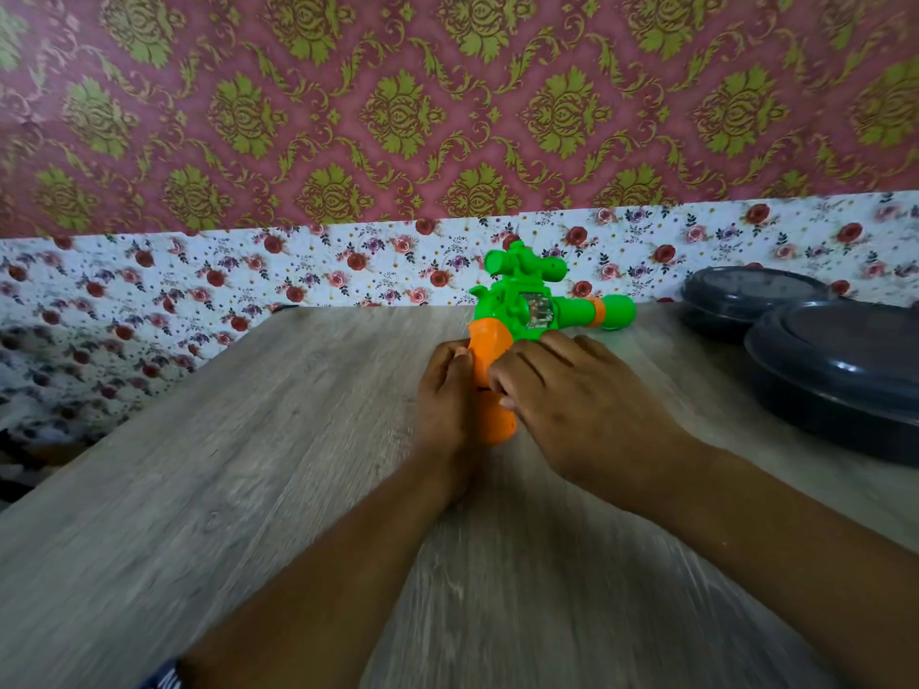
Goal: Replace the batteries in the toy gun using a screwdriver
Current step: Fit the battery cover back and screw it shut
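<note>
Toy gun: a green and orange moulded-plastic toy gun point(527, 310) is held at the middle of the grey wood-grain bench point(248, 489), its orange handle pointing toward the person and its green barrel pointing right.
Left grip: the left hand point(445, 390) is curled against the left side of the orange handle, thumb on the plastic.
Right grip: the right hand point(572, 395) lies across the handle from the right, fingers bent over it; whether anything small is pinched beneath cannot be told.
Screwdriver: none is visible.
Handling: the toy is judged light, hollow and stiff, with smooth plastic likely to slip under a turning force; thin parts such as the scope on top could snap if squeezed.
Where to hold: the thick orange handle is judged the safest place, steadied against the bench while the battery cover is worked.
Stage: judged early, the battery cover being sought or opened; blur hides the detail.
Surface: matt wood-grain laminate, flat, offering some friction.
Room: two dark grey round lidded containers point(835, 360) sit at the right edge; floral paper point(199, 271) lines the wall behind the bench, below red-and-gold damask wallpaper point(398, 106).
</note>
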